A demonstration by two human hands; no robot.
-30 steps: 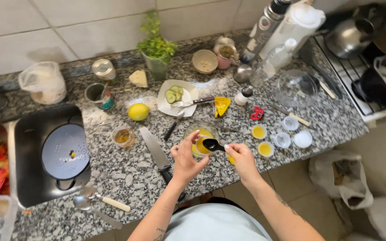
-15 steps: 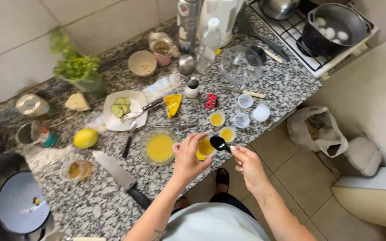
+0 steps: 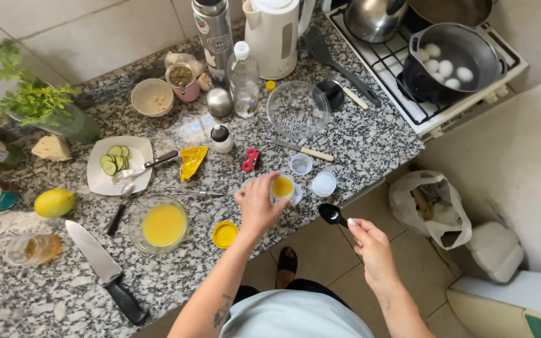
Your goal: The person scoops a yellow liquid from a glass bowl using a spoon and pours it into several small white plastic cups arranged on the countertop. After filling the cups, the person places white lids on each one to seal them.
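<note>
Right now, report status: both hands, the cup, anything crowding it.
Left hand gripping small cup of yellow liquid at counter edge. Right hand holding black spoon off the counter, clear of cup. Two small white cups close beside.
</note>
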